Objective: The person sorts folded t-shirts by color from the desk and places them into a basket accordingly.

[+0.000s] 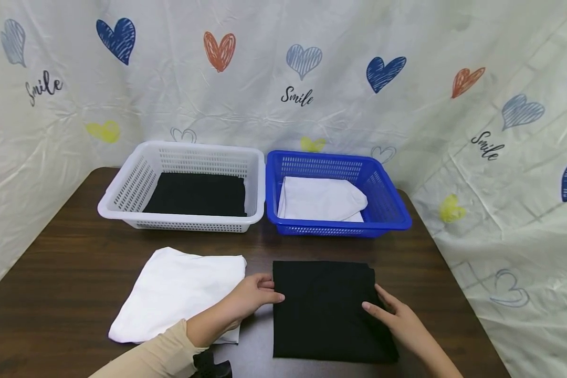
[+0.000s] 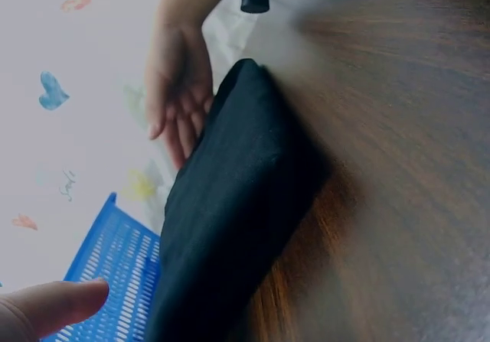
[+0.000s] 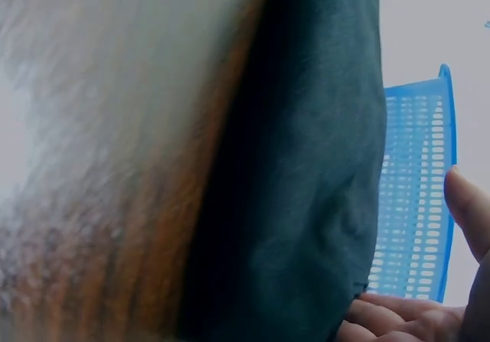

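Observation:
A folded black cloth (image 1: pixel 328 312) lies on the table between the two hands. My left hand (image 1: pixel 259 295) is at its left edge, fingers at the side and thumb over the top. At the right edge, my right hand (image 1: pixel 397 317) has its fingers along the side, with the thumb above the cloth. Both thumbs stand apart from the fabric in the wrist views: the left thumb (image 2: pixel 84 298) and the right thumb (image 3: pixel 468 204). The right fingers (image 3: pixel 394 315) touch the cloth's side. Left fingertips are hidden in the left wrist view.
A folded white cloth (image 1: pixel 184 294) lies left, partly behind the left forearm. Behind stand a white basket (image 1: pixel 189 222) holding black cloth (image 1: pixel 196 194) and a blue basket (image 1: pixel 331 229) holding white cloth (image 1: pixel 318 199). A printed curtain (image 1: pixel 264 105) hangs beyond the brown table (image 1: pixel 42 315).

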The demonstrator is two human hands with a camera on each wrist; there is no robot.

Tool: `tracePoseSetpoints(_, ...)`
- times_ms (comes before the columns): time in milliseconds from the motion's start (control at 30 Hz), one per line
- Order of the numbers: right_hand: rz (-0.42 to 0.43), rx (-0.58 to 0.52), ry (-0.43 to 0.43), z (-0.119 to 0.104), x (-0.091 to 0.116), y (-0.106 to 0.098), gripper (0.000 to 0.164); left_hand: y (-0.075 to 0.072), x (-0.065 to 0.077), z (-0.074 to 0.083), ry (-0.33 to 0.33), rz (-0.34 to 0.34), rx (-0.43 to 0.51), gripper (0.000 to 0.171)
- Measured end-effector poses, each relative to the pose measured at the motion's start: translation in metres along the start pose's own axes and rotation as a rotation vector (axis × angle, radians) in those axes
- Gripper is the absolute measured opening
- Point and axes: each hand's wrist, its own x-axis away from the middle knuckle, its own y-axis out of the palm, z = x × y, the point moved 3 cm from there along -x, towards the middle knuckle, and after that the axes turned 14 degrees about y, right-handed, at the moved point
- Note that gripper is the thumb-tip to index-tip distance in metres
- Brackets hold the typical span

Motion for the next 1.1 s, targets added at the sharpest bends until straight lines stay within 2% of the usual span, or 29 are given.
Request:
tracePoseSetpoints(167, -0.056, -0.081, 0.067, -0.003, -0.001, -0.001, 0.087, -0.001, -0.002, -0.001, -0.029, 0.013, 0.038, 0.070)
tracePoseSetpoints(300, -0.099, -0.151, 0.103, -0.001, -0.001, -0.004, 0.084, -0.001, -0.004, -0.003, -0.043, 0.001, 0.137, 0.066)
tracePoseSetpoints(400, -0.166, -0.242, 0.089, 0.001, -0.002, -0.006, 0.078, -0.001, -0.005, -0.002, -0.052, -0.016, 0.211, 0.065)
tracePoseSetpoints(533, -0.274, -0.356, 0.057, 0.008, -0.006, -0.009, 0.073, -0.003, -0.007, -0.001, -0.061, -0.032, 0.243, 0.067)
tracePoseSetpoints(800, -0.545, -0.410, -0.041, 0.017, -0.023, -0.014, 0.074, -0.006, -0.007, 0.001, -0.067, -0.054, 0.232, 0.066)
tracePoseSetpoints(900, -0.615, -0.450, -0.035, 0.020, -0.029, -0.011, 0.075, -0.005, -0.007, 0.001, -0.067, -0.052, 0.198, 0.065)
tracePoseSetpoints(967, -0.630, -0.479, -0.028, 0.022, -0.033, -0.007, 0.076, -0.004, -0.007, 0.001, -0.067, -0.046, 0.178, 0.063)
tracePoseSetpoints(1033, -0.664, -0.532, -0.037, 0.024, -0.035, -0.003, 0.070, -0.004, -0.007, 0.001, -0.065, -0.041, 0.174, 0.064)
tracePoseSetpoints(1100, -0.699, -0.606, -0.039, 0.025, -0.037, 0.001, 0.056, -0.003, -0.007, 0.001, -0.060, -0.040, 0.181, 0.065)
